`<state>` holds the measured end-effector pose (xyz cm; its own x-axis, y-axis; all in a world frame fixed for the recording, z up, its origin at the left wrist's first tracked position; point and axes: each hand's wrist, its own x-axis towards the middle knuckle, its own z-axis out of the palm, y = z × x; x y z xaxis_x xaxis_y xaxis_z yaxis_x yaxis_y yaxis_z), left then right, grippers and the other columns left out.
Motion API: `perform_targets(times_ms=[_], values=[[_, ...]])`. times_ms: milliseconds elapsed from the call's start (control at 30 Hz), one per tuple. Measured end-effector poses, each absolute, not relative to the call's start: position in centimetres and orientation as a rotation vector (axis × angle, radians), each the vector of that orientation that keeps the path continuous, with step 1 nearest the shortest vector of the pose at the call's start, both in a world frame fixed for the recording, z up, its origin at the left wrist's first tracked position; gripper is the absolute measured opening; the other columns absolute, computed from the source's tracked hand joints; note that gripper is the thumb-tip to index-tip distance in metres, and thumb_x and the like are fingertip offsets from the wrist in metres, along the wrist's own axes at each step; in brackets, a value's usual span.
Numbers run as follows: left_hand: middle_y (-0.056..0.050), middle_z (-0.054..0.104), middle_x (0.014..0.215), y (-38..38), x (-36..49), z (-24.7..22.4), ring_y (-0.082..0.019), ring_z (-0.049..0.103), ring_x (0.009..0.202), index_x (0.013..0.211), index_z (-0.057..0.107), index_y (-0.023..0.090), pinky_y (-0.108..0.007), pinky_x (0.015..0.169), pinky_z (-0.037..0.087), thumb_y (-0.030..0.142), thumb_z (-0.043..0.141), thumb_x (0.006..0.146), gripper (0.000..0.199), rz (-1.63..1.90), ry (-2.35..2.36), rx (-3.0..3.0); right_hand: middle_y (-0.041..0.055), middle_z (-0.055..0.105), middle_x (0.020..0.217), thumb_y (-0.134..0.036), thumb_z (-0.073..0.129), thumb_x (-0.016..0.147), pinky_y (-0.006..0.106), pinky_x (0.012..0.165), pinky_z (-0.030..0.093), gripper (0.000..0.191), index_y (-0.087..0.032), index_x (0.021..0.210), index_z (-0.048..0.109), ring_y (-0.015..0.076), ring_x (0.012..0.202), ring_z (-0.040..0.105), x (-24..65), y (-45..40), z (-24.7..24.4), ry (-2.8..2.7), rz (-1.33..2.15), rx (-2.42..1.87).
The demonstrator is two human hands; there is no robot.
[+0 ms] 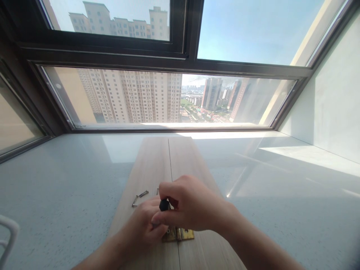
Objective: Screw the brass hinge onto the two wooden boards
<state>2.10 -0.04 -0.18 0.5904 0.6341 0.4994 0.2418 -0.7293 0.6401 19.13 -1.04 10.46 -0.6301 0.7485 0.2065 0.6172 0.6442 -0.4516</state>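
My right hand [191, 204] is closed around a screwdriver [164, 205], whose black handle end points up toward me. Its shaft and tip are hidden below my fingers. My left hand [147, 217] lies close against the right one, fingers bent in; whatever they pinch is covered. Under both hands a brass hinge [187, 234] lies across the seam between two pale wooden boards [185, 157], and only its near part shows. Left of the hands, a few loose screws [144, 194] rest on the left board. Another screw [158, 191] peeks out just behind my fingers.
The boards lie on a speckled, glossy white sill [75, 187] with bright sunlit patches. A dark window frame [168, 130] closes off the far side, and a pale wall [334, 101] stands at right. A white curved tube [9, 228] enters at the left edge.
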Motion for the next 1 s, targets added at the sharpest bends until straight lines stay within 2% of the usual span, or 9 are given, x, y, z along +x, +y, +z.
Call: perform_targets(times_ms=[133, 233, 300, 400, 600, 700, 800, 900, 1000], values=[[-0.001, 0.058, 0.066, -0.1, 2.2, 0.3, -0.015, 0.051, 0.065, 0.061, 0.044, 0.017, -0.025, 0.061, 0.037, 0.015, 0.046, 0.077, 0.016, 1.009, 0.675, 2.284, -0.0029, 0.058, 0.064, -0.042, 0.079, 0.072, 0.023, 0.052, 0.029, 0.031, -0.017, 0.086, 0.069, 0.0115, 0.056, 0.047, 19.5, -1.0, 10.8, -2.47, 0.425, -1.055], [-0.002, 0.062, 0.07, -0.1, 2.1, 0.1, -0.016, 0.055, 0.067, 0.066, 0.053, 0.017, -0.026, 0.063, 0.04, 0.015, 0.047, 0.077, 0.012, 0.97, 0.679, 2.261, -0.0004, 0.063, 0.071, -0.025, 0.072, 0.076, 0.023, 0.058, 0.036, 0.026, -0.017, 0.101, 0.072, 0.0128, 0.063, 0.053, 19.8, -1.3, 11.3, -2.499, 0.511, -0.869], [-0.003, 0.063, 0.073, -0.2, 2.0, -0.2, -0.016, 0.056, 0.068, 0.065, 0.054, 0.016, -0.026, 0.065, 0.041, 0.013, 0.048, 0.073, 0.011, 0.956, 0.737, 2.262, -0.0004, 0.063, 0.07, -0.015, 0.065, 0.077, 0.023, 0.059, 0.037, 0.022, -0.016, 0.097, 0.073, 0.0121, 0.062, 0.053, 19.8, -1.4, 11.5, -2.519, 0.538, -0.799], [-0.003, 0.064, 0.075, -0.1, 1.9, -0.6, -0.016, 0.055, 0.07, 0.063, 0.052, 0.016, -0.026, 0.065, 0.041, 0.011, 0.048, 0.069, 0.01, 0.973, 0.764, 2.282, -0.0023, 0.06, 0.064, -0.013, 0.067, 0.075, 0.022, 0.054, 0.034, 0.015, -0.015, 0.089, 0.073, 0.0105, 0.056, 0.05, 19.6, -1.4, 11.3, -2.504, 0.55, -0.881], [-0.002, 0.058, 0.064, 0.0, 2.0, -0.2, -0.016, 0.051, 0.064, 0.058, 0.046, 0.017, -0.026, 0.06, 0.038, 0.016, 0.045, 0.075, 0.017, 1.031, 0.692, 2.32, -0.0045, 0.056, 0.06, -0.037, 0.079, 0.074, 0.022, 0.051, 0.027, 0.025, -0.017, 0.082, 0.068, 0.0098, 0.052, 0.046, 19.2, -1.1, 10.7, -2.471, 0.506, -1.062], [-0.002, 0.059, 0.065, -0.1, 2.1, 0.3, -0.016, 0.052, 0.064, 0.06, 0.049, 0.017, -0.026, 0.061, 0.04, 0.016, 0.046, 0.078, 0.018, 1.028, 0.662, 2.298, -0.002, 0.06, 0.067, -0.042, 0.078, 0.074, 0.023, 0.053, 0.03, 0.031, -0.017, 0.089, 0.069, 0.012, 0.057, 0.05, 19.5, -1.2, 10.9, -2.484, 0.488, -1.031], [-0.002, 0.063, 0.07, -0.2, 2.0, 0.2, -0.017, 0.057, 0.069, 0.067, 0.058, 0.017, -0.027, 0.065, 0.043, 0.015, 0.047, 0.078, 0.015, 1.005, 0.661, 2.288, 0.001, 0.065, 0.077, -0.03, 0.073, 0.076, 0.023, 0.058, 0.036, 0.028, -0.018, 0.101, 0.069, 0.0142, 0.066, 0.055, 19.9, -1.4, 11.3, -2.52, 0.547, -0.869], [-0.002, 0.062, 0.069, -0.1, 1.7, -0.4, -0.018, 0.057, 0.07, 0.065, 0.057, 0.017, -0.027, 0.064, 0.043, 0.013, 0.048, 0.073, 0.013, 0.999, 0.72, 2.312, 0.0007, 0.065, 0.074, -0.016, 0.065, 0.077, 0.023, 0.058, 0.035, 0.019, -0.018, 0.095, 0.07, 0.0131, 0.063, 0.054, 19.9, -1.6, 11.5, -2.552, 0.559, -0.846], [-0.002, 0.061, 0.07, 0.0, 1.7, -0.8, -0.017, 0.056, 0.067, 0.069, 0.057, 0.017, -0.027, 0.065, 0.044, 0.013, 0.048, 0.072, 0.01, 1.036, 0.716, 2.302, -0.0014, 0.062, 0.067, -0.023, 0.072, 0.077, 0.022, 0.054, 0.032, 0.011, -0.017, 0.084, 0.068, 0.0116, 0.058, 0.051, 19.5, -1.5, 11.2, -2.524, 0.561, -0.971]])
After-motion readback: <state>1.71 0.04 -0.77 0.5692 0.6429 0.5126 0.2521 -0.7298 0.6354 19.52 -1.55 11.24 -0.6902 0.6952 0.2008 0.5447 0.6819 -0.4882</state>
